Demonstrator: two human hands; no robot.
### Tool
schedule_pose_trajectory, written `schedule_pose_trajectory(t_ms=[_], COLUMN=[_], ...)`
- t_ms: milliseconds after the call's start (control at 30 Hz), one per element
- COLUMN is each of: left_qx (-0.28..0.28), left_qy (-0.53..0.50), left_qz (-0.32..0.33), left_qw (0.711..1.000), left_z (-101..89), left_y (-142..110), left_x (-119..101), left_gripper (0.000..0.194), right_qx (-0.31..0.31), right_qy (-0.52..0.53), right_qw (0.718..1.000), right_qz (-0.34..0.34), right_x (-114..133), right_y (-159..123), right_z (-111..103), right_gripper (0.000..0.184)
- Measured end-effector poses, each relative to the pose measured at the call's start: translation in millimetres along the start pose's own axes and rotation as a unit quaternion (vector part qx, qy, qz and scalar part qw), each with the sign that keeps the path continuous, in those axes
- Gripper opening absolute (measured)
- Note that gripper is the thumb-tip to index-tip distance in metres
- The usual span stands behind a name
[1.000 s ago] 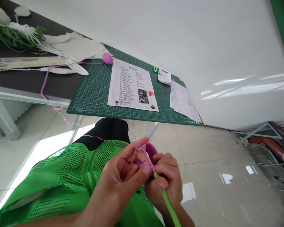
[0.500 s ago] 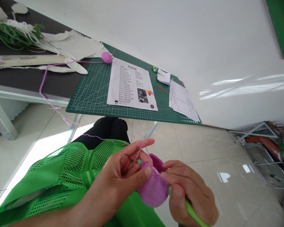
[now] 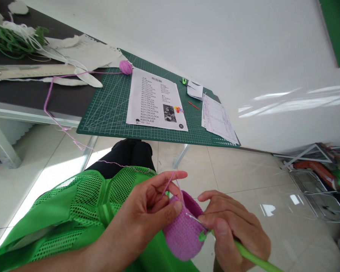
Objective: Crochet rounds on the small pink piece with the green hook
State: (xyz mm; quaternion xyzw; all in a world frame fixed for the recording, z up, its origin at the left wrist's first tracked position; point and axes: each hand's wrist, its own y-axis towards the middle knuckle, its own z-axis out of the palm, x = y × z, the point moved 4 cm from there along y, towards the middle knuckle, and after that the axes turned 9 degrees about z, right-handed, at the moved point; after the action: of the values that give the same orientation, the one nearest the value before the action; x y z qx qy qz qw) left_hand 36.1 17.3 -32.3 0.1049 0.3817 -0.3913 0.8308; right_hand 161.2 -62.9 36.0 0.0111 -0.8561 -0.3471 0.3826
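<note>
A cup-shaped piece of pink crochet [image 3: 184,236] hangs over my lap, pinched at its rim by my left hand [image 3: 153,207]. Pink yarn [image 3: 166,185] loops over the raised left index finger and runs down to the rim. My right hand [image 3: 235,230] grips a crochet hook [image 3: 253,258] with a green handle. The hook's metal shaft lies against the outside near the rim, its tip by the left thumb. A small green stitch marker [image 3: 202,236] sits on the crochet's right side, close to the hook.
On the green cutting mat [image 3: 107,113] lie a printed pattern sheet [image 3: 155,121], a pink yarn ball [image 3: 125,67], a red stick [image 3: 193,105] and handwritten papers [image 3: 219,117]. Green yarn [image 3: 8,43] is heaped at left. Pink yarn trails past the table edge to my lap.
My right hand has moved right and slightly down with the hook, away from the rim. More of the opening and the green marker now show. The left hand keeps its pinch.
</note>
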Motion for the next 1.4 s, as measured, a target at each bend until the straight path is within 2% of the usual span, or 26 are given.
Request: schedule_pose_trajectory(t_ms=[167, 367, 467, 600, 767, 867, 1033, 1200, 1333, 1400], left_qx=[0.021, 0.068, 0.070, 0.083, 0.019, -0.006, -0.052, -0.108, -0.109, -0.094], left_qy=[0.027, -0.069, -0.091, -0.086, 0.044, 0.080, 0.070, 0.057, 0.024, 0.011], left_qz=[-0.002, -0.034, -0.044, -0.044, -0.022, 0.009, 0.046, 0.084, 0.094, 0.082], left_qw=[0.999, 0.995, 0.992, 0.992, 0.999, 0.997, 0.995, 0.989, 0.989, 0.992], left_z=[1.4, 7.7, 8.2, 9.4, 4.2, 3.7, 6.4, 6.1, 6.5, 7.1], left_y=[-0.8, -1.1, 1.3, 1.2, -1.7, -1.1, 0.2, 0.0, 3.8, 6.6], left_x=[1.4, -0.4, -3.1, -3.3, 2.8, 5.3, 10.9, 16.0, 14.7, 13.9], left_gripper=[0.046, 0.039, 0.038, 0.039, 0.052, 0.058, 0.052, 0.055, 0.065, 0.060], right_qx=[-0.006, -0.063, -0.059, -0.050, -0.039, -0.042, -0.046, -0.053, -0.097, -0.114], right_qy=[0.014, -0.011, -0.025, -0.032, -0.046, -0.049, -0.084, -0.116, -0.044, -0.007], right_qw=[0.999, 0.998, 0.998, 0.998, 0.998, 0.997, 0.995, 0.991, 0.994, 0.992], right_qz=[0.029, 0.009, -0.008, 0.025, 0.025, 0.032, 0.035, 0.044, 0.038, 0.054], right_x=[-3.8, -6.6, -6.4, -6.6, -2.7, -4.2, -5.3, -7.5, -17.2, -23.5], right_y=[-4.5, -11.3, -13.5, -11.8, -5.7, -5.6, -11.4, -16.3, -20.5, -21.3], right_z=[-0.3, 3.8, 3.8, 3.3, 9.5, 13.3, 16.3, 18.2, 22.3, 25.9], right_gripper=[0.035, 0.032, 0.030, 0.029, 0.024, 0.025, 0.025, 0.020, 0.021, 0.025])
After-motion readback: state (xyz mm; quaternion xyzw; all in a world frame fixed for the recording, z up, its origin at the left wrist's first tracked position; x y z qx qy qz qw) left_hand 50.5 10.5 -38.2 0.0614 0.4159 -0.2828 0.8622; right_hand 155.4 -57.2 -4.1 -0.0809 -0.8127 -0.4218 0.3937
